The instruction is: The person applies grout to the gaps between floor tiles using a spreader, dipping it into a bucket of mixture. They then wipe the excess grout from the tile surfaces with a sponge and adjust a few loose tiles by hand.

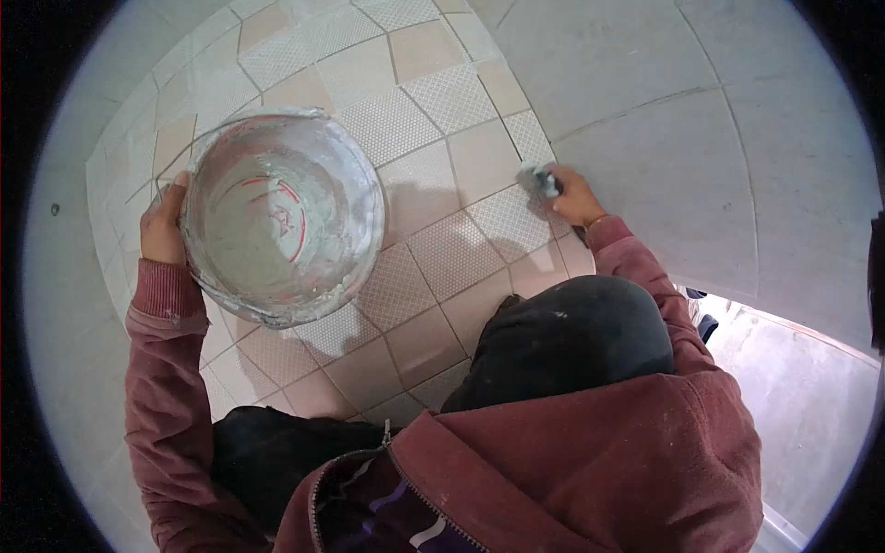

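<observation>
The person is crouching over a floor of small square tiles (452, 258), and the step in hand looks like grouting: working filler into the joints between tiles, with the mix close by.

The left hand (164, 230) is curling closed over the rim of the bucket (281, 217) at about 9 o'clock on its circle, thumb side up, steadying or tipping it. The bucket is sitting at roughly 10 o'clock in the view, smeared all over with grey-white paste; its inside is looking nearly scraped out, with only a thin coat on the bottom and walls.

The right hand (576, 198) is reaching out to about 2 o'clock, fingers wrapping closed around a small tool (539, 180) with a dark handle and a pale, paste-covered tip. The tip is pressing on or hovering just over the floor where the small tiles are meeting the wall of larger grey tiles (664, 138); contact cannot be told for sure.

A dark knee (572, 341) is filling the space between the 2 arms, near the right hand.

Judging from this, the next move is calling for a steady drag of the tool along the joint, with firm, even pressure, and soon a fresh scoop from the bucket, which is well apart from the tool.
</observation>
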